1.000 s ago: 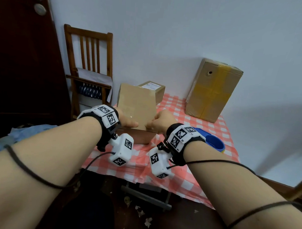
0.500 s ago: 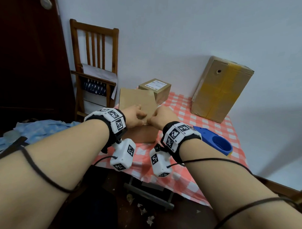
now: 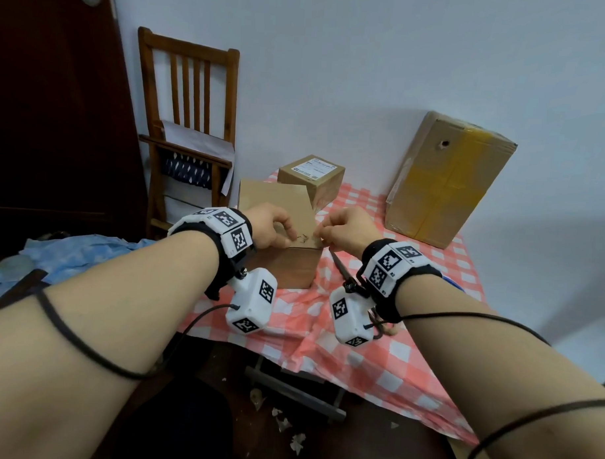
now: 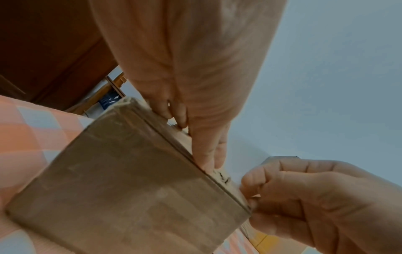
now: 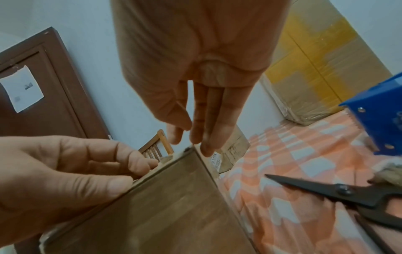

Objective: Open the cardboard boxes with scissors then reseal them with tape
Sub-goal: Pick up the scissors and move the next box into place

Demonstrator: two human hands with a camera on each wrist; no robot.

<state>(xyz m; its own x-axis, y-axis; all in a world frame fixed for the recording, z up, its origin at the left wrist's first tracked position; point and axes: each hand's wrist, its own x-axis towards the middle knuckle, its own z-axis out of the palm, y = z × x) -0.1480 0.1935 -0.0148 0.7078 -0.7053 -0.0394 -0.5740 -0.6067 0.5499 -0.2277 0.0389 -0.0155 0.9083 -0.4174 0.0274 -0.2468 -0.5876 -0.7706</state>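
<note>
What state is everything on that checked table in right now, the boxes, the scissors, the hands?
Near box: flap raised, both hands at its front edge.
Left hand: fingers curled on that edge.
Right hand: pinching the box corner.
Scissors: shut, lying on the tablecloth, unheld.
Small labelled box: closed.
Big box: closed, yellow-taped.

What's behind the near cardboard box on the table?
Behind the near box and its raised flap stands a smaller labelled box, its lower left part hidden by the flap. The tablecloth between them is covered too.
</note>
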